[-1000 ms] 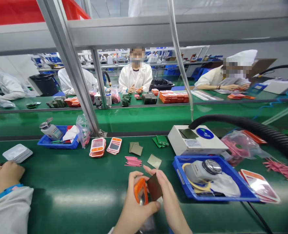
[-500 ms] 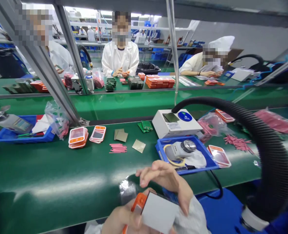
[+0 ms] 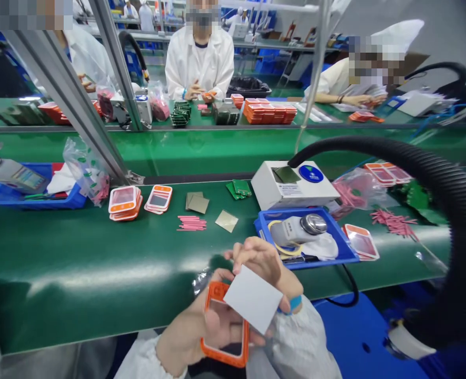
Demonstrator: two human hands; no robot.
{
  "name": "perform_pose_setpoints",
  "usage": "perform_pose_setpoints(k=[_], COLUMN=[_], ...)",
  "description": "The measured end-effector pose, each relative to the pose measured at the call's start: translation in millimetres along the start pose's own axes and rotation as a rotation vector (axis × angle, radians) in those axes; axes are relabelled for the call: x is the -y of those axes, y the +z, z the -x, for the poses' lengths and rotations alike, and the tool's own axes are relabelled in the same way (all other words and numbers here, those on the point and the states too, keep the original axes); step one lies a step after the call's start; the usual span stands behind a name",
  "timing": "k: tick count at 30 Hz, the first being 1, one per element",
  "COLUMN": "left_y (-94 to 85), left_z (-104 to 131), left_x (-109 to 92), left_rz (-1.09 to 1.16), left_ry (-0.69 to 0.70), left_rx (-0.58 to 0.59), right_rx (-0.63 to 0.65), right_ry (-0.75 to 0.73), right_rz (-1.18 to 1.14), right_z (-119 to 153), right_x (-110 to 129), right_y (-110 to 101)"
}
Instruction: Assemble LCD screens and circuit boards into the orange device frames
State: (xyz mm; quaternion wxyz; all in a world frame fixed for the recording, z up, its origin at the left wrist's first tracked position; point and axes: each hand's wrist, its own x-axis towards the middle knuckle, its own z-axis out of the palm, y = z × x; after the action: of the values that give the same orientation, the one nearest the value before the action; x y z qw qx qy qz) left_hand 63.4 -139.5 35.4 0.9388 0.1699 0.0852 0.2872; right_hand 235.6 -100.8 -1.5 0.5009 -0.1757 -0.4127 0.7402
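Observation:
My left hand [image 3: 189, 322] is wrapped round an orange-rimmed plastic frame [image 3: 224, 355] with a clear window, and its fingers show through that window. In my right hand [image 3: 262, 259] is a thin square panel [image 3: 254, 299], white face up, gripped by its edges. The panel is tilted over the frame's upper right corner; whether the two touch I cannot tell. Beyond my left hand a crumpled piece of clear film [image 3: 200, 282] lies on the green bench.
Pink strips [image 3: 192, 223], greyish square plates [image 3: 197, 202] and green circuit boards [image 3: 238, 189] lie ahead. Stacked orange-white frames [image 3: 125, 203] stand left of them. A blue tray [image 3: 327, 261] holds a bottle [image 3: 291, 230]. A black hose [image 3: 375, 145] arches over the right side.
The white panel has moved off the orange frame, uncovering its window. My right hand, with fingers spread before, has closed on the panel. The camera's view has tilted down.

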Motion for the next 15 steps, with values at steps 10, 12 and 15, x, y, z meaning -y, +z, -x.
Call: perform_pose_setpoints(k=[10,12,15], left_y=[-16.5,-20.4,-24.1], left_z=[-10.0,-9.8,-7.8], left_x=[4.6,6.3,7.8], left_rz=[0.25,0.252,0.264], left_ry=[-0.31,-0.308,-0.268], left_rx=[-0.002,-0.021,-0.086], right_rx=[0.078,0.077,0.099], right_ry=[0.062,0.086,0.09], right_rz=[0.126,0.138,0.138], right_z=[9.6,11.0,13.2], right_x=[-6.6,-8.3,-12.0], right_y=[-5.3,-6.2,-8.3])
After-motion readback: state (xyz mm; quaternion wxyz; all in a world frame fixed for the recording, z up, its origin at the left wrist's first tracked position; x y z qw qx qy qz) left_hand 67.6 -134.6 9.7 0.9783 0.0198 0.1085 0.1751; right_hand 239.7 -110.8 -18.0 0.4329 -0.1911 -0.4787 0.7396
